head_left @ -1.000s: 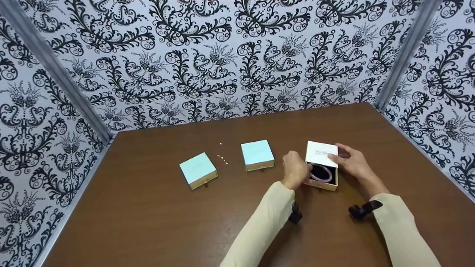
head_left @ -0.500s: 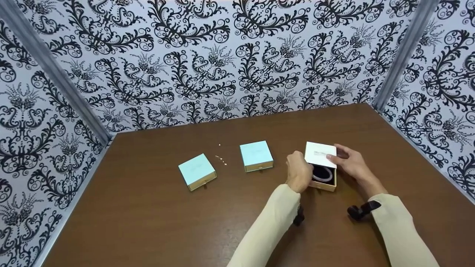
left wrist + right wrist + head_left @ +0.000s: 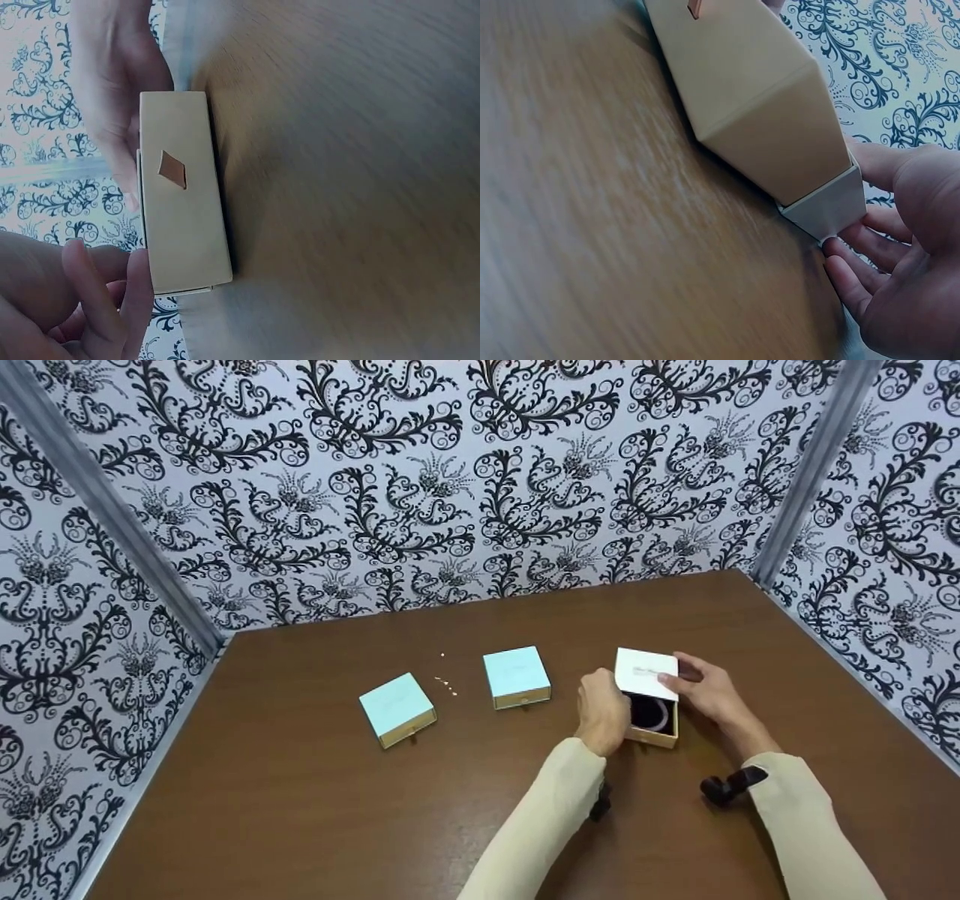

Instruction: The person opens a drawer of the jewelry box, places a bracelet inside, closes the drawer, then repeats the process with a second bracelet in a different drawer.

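Note:
A white-topped jewelry box (image 3: 646,671) sits on the table at the right in the head view, its gold drawer (image 3: 651,737) pulled partway toward me. Inside, a pale bangle (image 3: 664,716) lies on the dark lining, its left part covered by my left hand (image 3: 604,709). That hand bends over the drawer's left edge; its thumb and index tips are hidden. My right hand (image 3: 709,688) grips the white sleeve, thumb on top and fingers at the side. The left wrist view shows the drawer front with a brown pull tab (image 3: 172,169). In the right wrist view the fingers (image 3: 847,285) touch the sleeve.
Two closed turquoise boxes, one at the left (image 3: 397,709) and one in the middle (image 3: 517,676), stand on the brown table (image 3: 337,810). Several tiny pale bits (image 3: 447,685) lie between them. Patterned panels (image 3: 405,510) rise behind and at both sides.
My left hand has shifted right and farther over the drawer, now covering more of the bangle. The right hand keeps its grip on the sleeve. The view has shifted slightly.

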The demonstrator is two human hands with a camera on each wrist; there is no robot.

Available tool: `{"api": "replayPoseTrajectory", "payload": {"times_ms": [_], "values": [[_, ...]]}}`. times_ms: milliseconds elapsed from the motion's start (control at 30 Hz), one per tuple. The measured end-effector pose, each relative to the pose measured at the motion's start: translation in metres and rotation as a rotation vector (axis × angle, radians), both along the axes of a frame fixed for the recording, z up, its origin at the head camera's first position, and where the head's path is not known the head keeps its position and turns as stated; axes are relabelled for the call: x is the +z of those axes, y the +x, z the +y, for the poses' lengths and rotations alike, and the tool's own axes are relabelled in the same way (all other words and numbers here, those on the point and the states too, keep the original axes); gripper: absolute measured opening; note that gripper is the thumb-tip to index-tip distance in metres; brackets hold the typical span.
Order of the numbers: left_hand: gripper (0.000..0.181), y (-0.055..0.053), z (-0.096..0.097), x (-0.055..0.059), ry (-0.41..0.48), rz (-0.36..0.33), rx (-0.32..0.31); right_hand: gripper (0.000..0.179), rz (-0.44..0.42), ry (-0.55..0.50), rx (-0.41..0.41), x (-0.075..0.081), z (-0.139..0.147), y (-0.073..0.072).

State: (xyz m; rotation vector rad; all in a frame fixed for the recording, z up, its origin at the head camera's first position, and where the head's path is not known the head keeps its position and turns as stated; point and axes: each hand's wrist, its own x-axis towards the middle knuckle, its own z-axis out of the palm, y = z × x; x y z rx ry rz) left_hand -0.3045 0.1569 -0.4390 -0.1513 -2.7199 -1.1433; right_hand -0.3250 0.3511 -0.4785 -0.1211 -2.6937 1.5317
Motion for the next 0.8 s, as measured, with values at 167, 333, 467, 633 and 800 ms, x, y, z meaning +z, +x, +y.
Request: {"api": "replayPoseTrajectory", "payload": {"times_ms": [167, 333, 467, 633, 800], "values": [[0.056, 0.004, -0.007, -0.002, 0.048, -0.013, -0.086, 0.081, -0.015, -0.009, -0.002, 0.001, 0.000, 0.001], [0.061, 0.011, -0.014, -0.006, 0.084, -0.065, -0.114, 0.079, -0.005, -0.021, -0.005, 0.000, -0.001, 0.001], [0.050, 0.016, -0.017, -0.010, 0.077, -0.119, -0.085, 0.079, -0.011, -0.018, -0.006, 0.001, 0.000, 0.002], [0.043, 0.022, -0.017, -0.012, 0.101, -0.200, -0.082, 0.078, -0.001, -0.009, -0.006, 0.000, 0.001, 0.001], [0.036, 0.029, -0.018, -0.015, 0.192, -0.284, -0.130, 0.078, 0.009, -0.019, 0.001, 0.000, 0.000, 0.001]]}}
